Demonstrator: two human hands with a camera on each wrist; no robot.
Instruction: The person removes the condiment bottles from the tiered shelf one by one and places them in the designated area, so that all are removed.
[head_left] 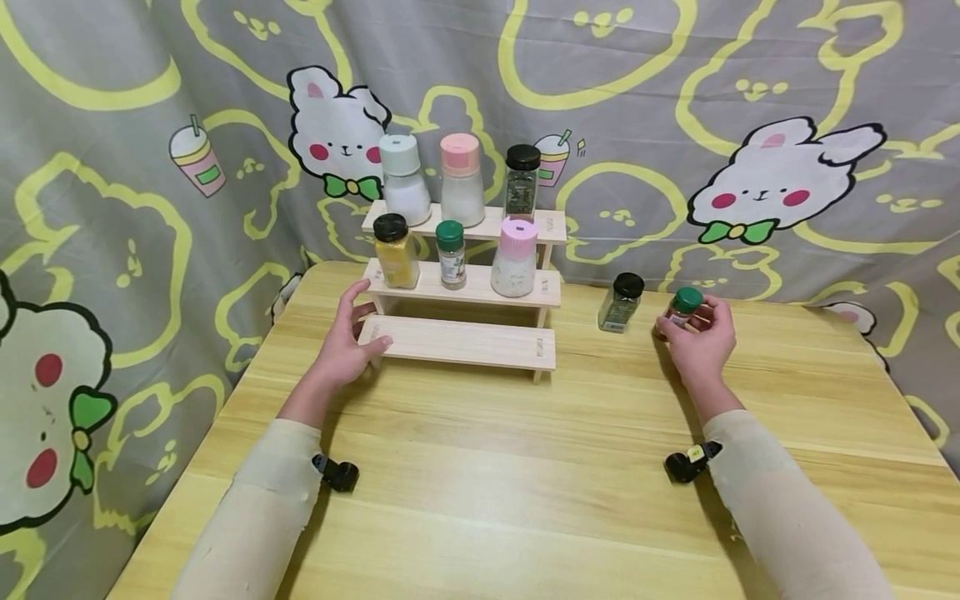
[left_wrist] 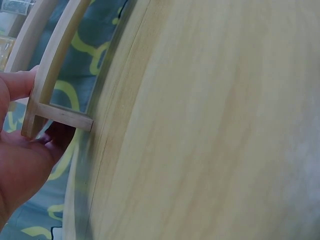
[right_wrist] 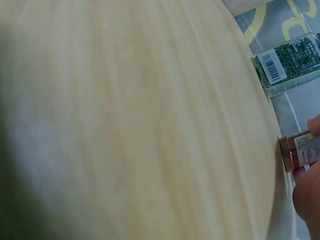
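A three-step wooden spice rack (head_left: 457,343) stands on the table. My left hand (head_left: 347,337) grips its left end, the thumb over the lowest step and the fingers around the side; the left wrist view shows the step's end (left_wrist: 37,112) between them. On the right, my right hand (head_left: 703,340) holds a small spice jar (head_left: 684,307) with a green cap between thumb and fingers. Its red-brown contents and pale label (right_wrist: 306,149) show in the right wrist view, its base close to the tabletop. Left of it stands a black-capped jar of green herbs (head_left: 621,303).
On the top step are a white-capped shaker (head_left: 405,182), a pink-capped shaker (head_left: 461,182) and a black-capped herb jar (head_left: 521,183). The middle step bears a yellow spice jar (head_left: 396,254), a green-capped jar (head_left: 452,257) and a pink-lidded shaker (head_left: 515,262). A patterned curtain (head_left: 615,75) hangs behind the table.
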